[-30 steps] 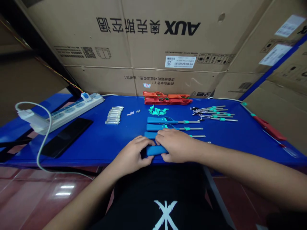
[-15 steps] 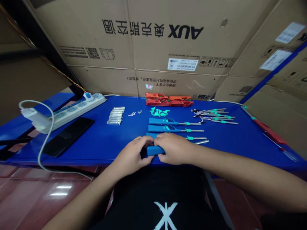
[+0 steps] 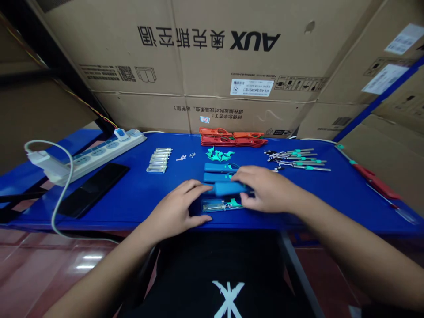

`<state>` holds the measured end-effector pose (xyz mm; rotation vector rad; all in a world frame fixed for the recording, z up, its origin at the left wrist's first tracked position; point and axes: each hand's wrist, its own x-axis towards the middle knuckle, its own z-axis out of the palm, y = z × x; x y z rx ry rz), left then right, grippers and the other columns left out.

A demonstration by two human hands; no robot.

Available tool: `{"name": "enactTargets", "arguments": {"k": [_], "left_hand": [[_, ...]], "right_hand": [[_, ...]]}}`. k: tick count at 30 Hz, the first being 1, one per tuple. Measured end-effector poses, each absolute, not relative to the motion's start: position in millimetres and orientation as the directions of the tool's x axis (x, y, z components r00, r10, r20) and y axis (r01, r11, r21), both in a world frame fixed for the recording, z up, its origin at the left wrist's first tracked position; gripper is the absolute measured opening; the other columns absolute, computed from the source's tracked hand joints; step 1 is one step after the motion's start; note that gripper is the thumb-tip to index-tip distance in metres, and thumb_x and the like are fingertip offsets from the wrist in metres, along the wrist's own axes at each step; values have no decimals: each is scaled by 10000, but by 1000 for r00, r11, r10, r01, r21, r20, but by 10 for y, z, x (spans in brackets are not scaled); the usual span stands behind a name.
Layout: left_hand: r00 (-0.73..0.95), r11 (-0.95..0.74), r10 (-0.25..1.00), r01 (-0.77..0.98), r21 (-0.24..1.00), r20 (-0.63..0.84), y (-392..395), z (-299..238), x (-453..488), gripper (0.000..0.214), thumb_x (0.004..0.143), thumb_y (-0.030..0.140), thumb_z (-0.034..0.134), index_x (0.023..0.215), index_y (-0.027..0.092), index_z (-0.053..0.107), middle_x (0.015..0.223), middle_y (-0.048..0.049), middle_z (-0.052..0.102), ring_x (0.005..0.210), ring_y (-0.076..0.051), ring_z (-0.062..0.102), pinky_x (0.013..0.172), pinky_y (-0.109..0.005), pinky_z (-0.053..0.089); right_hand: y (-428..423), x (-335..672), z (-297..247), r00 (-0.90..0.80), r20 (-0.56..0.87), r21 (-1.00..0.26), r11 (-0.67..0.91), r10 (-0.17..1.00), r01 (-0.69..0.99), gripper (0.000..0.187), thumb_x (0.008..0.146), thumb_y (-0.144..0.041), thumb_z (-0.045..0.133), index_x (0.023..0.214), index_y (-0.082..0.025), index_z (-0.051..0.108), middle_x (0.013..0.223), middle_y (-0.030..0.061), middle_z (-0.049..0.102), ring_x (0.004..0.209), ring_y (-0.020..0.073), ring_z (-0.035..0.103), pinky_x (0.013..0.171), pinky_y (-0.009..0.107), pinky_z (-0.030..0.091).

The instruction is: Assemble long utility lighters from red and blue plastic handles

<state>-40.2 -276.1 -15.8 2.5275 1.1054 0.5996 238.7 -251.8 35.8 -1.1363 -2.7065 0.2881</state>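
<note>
My right hand (image 3: 266,189) grips a blue lighter casing half (image 3: 229,189), slightly blurred and raised above the table. Below it lies an open blue lighter casing (image 3: 212,206) with a clear tube, wires and a green trigger showing inside. My left hand (image 3: 177,207) is beside the left end of this casing, thumb and fingers spread, holding nothing. Its fingertips come close to another blue casing, mostly covered. Behind them lie two blue lighters (image 3: 217,167), their metal ends hidden by my right hand.
Red and orange casing halves (image 3: 217,140) are stacked at the back, before green triggers (image 3: 218,154). Clear tubes (image 3: 159,160) lie left; metal rods with wires (image 3: 304,160) lie right. A phone (image 3: 94,190), a power strip (image 3: 96,154) and a red-handled screwdriver (image 3: 392,206) flank them. Cardboard (image 3: 198,75) stands behind.
My right hand has lifted the blue casing half up off the front lighter, uncovering the parts inside. My left hand has let go and opened, drawing slightly left.
</note>
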Motion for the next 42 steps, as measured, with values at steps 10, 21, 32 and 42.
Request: {"name": "enactTargets", "arguments": {"k": [10,21,32,42], "left_hand": [[729,-697,668,683,218,-149,-1992,180,-339,354,760,388,769,1053,198,713,1004,-57,695,865,-221,648,765,-318,494],[794,-754,608,569,327,20,-1961,27,-351,209,653,282,726,833,178,711,796,-17,670,740,-173,619,674,-256,473],[789,-759,613,575,305,40,-1966,-1,-359,190,644,294,722,781,172,674,780,-25,655,714,-176,593,659,-268,450],[785,-747,619,571,340,42,-1942,-9,-365,155,628,265,703,731,167,641,735,-4,625,676,-151,566,641,-250,427]], "right_hand": [[-2249,2127,302,-694,-34,-194,676,720,711,340,779,-360,630,1064,-192,711,1023,70,673,806,185,587,608,281,366],[-2252,1662,332,-715,-215,91,743,665,663,244,754,-355,624,861,-158,720,843,105,706,704,222,622,557,307,369],[-2183,1503,378,-741,-317,143,803,591,579,295,714,-336,672,920,-137,746,794,123,685,706,243,625,575,329,437],[-2143,1473,328,-731,-353,122,803,584,583,329,695,-271,685,986,-121,717,813,114,681,722,237,623,600,334,449]]}}
